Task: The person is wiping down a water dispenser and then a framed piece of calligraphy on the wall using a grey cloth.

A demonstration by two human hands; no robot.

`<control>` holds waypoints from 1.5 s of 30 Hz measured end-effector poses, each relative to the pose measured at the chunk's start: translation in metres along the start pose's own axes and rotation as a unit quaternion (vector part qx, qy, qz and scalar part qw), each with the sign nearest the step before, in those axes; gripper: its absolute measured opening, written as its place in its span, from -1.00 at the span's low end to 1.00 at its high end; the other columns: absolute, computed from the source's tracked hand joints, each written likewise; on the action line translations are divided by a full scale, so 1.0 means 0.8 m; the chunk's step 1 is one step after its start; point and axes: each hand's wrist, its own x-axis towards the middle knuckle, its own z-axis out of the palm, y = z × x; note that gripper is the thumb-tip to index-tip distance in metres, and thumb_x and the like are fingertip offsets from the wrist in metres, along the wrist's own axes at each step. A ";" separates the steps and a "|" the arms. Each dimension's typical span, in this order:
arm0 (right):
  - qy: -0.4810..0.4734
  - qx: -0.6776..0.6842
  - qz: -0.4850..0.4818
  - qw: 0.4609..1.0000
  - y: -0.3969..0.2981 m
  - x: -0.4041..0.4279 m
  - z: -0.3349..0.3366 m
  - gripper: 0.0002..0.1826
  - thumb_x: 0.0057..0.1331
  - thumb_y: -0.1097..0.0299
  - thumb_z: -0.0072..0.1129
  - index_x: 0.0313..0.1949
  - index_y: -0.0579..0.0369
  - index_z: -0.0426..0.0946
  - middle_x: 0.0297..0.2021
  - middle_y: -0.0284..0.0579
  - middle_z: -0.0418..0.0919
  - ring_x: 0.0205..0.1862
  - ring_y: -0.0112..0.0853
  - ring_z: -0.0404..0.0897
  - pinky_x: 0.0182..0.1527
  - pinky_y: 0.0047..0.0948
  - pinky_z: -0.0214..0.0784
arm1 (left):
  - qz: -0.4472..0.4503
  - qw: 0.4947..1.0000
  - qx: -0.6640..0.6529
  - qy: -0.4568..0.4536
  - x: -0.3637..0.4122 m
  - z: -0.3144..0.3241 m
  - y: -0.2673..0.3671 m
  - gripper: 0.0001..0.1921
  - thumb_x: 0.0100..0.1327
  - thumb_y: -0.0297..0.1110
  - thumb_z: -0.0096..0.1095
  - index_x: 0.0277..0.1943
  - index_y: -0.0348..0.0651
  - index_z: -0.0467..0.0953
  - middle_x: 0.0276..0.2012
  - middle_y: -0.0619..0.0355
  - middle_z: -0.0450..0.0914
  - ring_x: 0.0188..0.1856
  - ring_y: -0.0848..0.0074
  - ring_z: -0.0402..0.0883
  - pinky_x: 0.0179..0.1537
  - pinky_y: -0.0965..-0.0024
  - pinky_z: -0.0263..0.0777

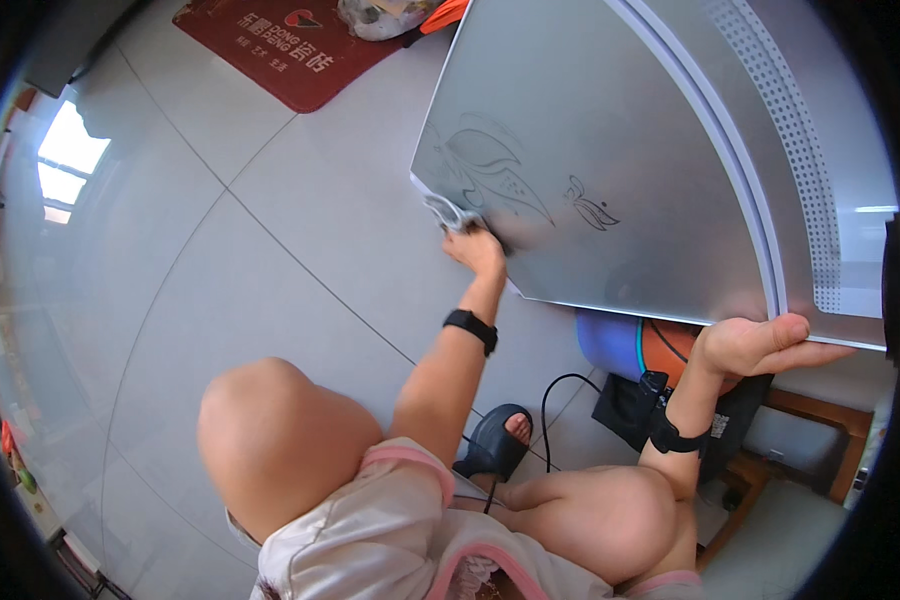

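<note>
My left hand (476, 249) grips a crumpled grey-white cloth (450, 213) at the lower left corner of a large silver-grey panel (622, 150). Dark leaf and flower line drawings decorate the panel's glossy face. A pale ridged strip (727, 142) and a band of dots (802, 150) run across it. Against the panel's near edge on the right rests my right hand (757, 345), thumb over the face and fingers stretched along the edge. Its underside is hidden. Both wrists wear black straps.
A red doormat (285, 56) bearing writing lies on the tiled floor (307, 225), with a plastic bag (382, 19) on it. Below the panel are a blue-and-orange object (630, 341), a black bag (622, 409) and a cable (546, 405). A wooden chair (817, 405) stands at the right.
</note>
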 end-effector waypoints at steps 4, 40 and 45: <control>0.010 0.004 0.027 1.000 0.004 -0.004 -0.002 -0.23 0.34 0.00 -0.37 0.30 0.22 -0.44 0.26 0.27 -0.20 0.30 -0.05 -0.03 0.27 -0.14 -0.07 | 0.110 0.993 -0.019 0.042 0.073 -0.001 0.038 -0.78 0.15 -0.41 -0.05 -0.37 -0.45 0.47 -0.36 -0.24 0.47 -0.24 0.01 0.43 -0.18 0.09 0.25; 0.024 -0.048 0.058 0.997 0.001 -0.010 -0.001 -0.29 0.36 0.03 -0.47 0.31 0.21 -0.42 0.29 0.22 -0.27 0.32 -0.07 -0.08 0.28 -0.10 -0.10 | 0.091 0.962 -0.252 -0.059 0.103 -0.011 0.087 -0.67 0.26 -0.25 -0.07 -0.10 -0.39 0.34 -0.16 -0.06 0.36 -0.09 0.23 0.37 0.00 0.34 0.19; 0.080 -0.002 0.025 0.997 0.005 -0.009 0.005 -0.34 0.38 0.12 -0.39 0.30 0.32 -0.27 0.28 0.25 -0.16 0.29 -0.09 0.02 0.27 -0.22 -0.07 | 0.257 0.920 -0.253 -0.152 0.086 -0.030 0.166 -0.59 0.32 -0.20 -0.12 0.08 -0.34 0.32 -0.04 0.08 0.44 0.00 0.44 0.40 0.06 0.45 0.22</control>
